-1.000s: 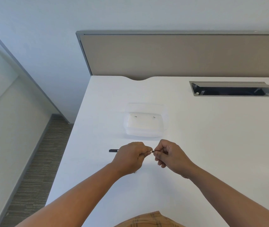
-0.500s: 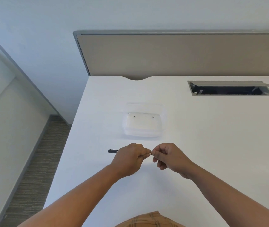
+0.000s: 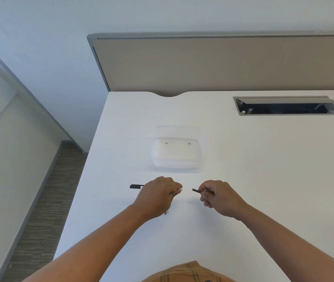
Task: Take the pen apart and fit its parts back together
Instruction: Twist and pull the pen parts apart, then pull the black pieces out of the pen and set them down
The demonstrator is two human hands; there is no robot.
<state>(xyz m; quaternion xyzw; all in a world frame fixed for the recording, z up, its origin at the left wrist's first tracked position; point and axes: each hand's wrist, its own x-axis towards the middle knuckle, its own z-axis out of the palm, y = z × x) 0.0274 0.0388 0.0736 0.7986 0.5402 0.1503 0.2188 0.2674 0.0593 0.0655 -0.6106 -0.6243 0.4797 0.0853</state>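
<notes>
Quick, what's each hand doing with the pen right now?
Left hand: closed around the pen body.
Right hand: fingers pinched on a small dark pen piece, apart from the body.

Bright, even, diffuse light; no hard glare. White surface (image 3: 243,180) near overexposed, washing out clear plastic tray (image 3: 179,151). Faint soft shadows beneath left hand (image 3: 158,195) and right hand (image 3: 219,197). Wide-angle distortion bends wall lines at left edge. Focus sharp throughout; slight softness at forearms.
</notes>
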